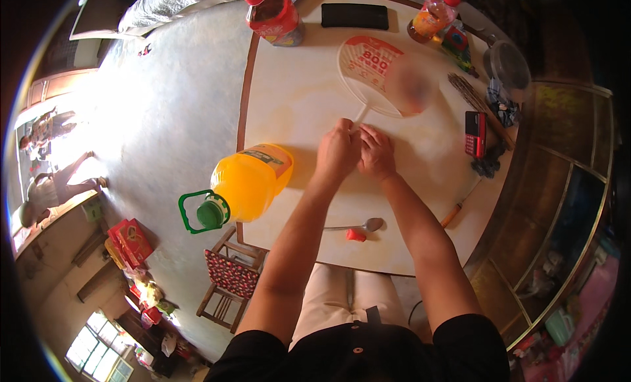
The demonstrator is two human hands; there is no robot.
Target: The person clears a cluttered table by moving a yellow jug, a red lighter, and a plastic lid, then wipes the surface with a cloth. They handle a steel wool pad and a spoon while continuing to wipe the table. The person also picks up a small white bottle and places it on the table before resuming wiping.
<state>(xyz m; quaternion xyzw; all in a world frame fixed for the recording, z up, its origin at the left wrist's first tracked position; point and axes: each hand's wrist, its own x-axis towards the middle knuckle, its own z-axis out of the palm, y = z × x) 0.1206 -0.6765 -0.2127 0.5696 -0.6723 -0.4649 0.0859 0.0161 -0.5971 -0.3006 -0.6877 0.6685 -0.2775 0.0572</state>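
A round plastic hand fan (362, 74) with red and white print is held just over the table, its blade pointing away from me. My left hand (339, 151) is closed around the fan's pale handle. Right beside it, my right hand (377, 152) has its fingers curled against the handle and the left hand; whether it also grips the handle is hidden. To the left stands a large bottle of yellow-orange liquid (246, 185) with a green cap and carrying ring. Nearer my body lie a metal spoon (373, 224) and a small red piece (356, 235), perhaps a cap.
Along the table's (296, 111) far side are a red-capped bottle of dark drink (276, 19), a black phone (354, 16) and another drink bottle (433, 19). At right lie a red keypad phone (475, 134) and an orange-handled tool (451, 215). A wooden chair (231, 273) stands left.
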